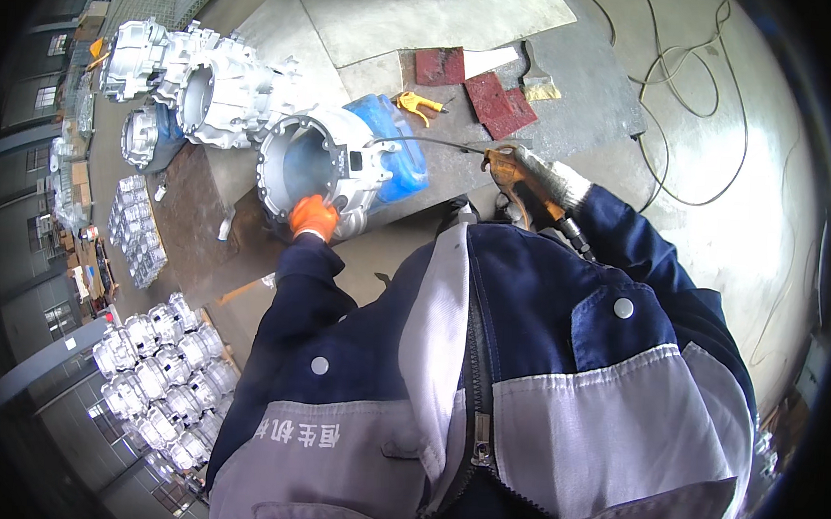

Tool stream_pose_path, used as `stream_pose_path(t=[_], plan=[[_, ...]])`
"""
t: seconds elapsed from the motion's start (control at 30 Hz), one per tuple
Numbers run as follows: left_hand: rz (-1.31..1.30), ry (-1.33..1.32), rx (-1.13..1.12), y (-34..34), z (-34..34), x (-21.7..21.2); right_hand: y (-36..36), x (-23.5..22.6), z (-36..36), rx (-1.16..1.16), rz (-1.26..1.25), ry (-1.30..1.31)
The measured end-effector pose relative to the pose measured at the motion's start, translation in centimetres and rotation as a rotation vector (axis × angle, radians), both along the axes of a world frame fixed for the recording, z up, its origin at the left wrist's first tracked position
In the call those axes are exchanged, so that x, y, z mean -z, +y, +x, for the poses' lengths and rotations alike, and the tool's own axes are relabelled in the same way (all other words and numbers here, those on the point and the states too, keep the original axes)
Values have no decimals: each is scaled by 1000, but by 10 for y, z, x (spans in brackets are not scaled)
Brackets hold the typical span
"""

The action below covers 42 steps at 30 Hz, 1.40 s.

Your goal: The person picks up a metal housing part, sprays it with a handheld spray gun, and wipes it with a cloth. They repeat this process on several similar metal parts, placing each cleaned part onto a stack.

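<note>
Red pads, yellow air gun, stacked alu. castings on floor.

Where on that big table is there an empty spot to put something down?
The pale metal sheet at the table's far end lies bare, beyond the red pads. It is crowded at the near left, where the left hand steadies the silver housing beside more castings.

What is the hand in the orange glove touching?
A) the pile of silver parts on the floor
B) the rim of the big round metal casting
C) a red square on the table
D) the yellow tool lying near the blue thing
B: the left hand in the orange glove rests on the lower rim of the round metal casting lying on its side on the worktable, well apart from the other things.
</note>
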State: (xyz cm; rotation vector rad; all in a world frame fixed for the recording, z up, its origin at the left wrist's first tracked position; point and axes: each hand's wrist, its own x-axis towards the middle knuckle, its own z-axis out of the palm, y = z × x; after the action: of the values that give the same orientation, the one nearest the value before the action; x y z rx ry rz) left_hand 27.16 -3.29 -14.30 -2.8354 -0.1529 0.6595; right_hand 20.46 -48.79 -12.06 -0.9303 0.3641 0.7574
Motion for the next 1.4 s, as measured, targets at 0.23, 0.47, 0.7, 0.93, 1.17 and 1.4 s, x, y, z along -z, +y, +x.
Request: stream_pose_path(t=[0.23,0.47,0.7,0.93,1.17,1.4], plan=[[31,96,-37,-5,6,-3,15,23,-18,202,396,256],[23,75,-37,-2,4,1,30,27,-14,239,308,271],[25,91,-86,-8,5,-5,35,2,-11,255,416,265],[-1,80,-58,-9,3,-7,38,7,-7,209,371,294],[20,129,-92,-8,7,-8,38,26,-8,274,408,267],[33,94,-73,-5,6,-2,27,27,-13,257,442,313]])
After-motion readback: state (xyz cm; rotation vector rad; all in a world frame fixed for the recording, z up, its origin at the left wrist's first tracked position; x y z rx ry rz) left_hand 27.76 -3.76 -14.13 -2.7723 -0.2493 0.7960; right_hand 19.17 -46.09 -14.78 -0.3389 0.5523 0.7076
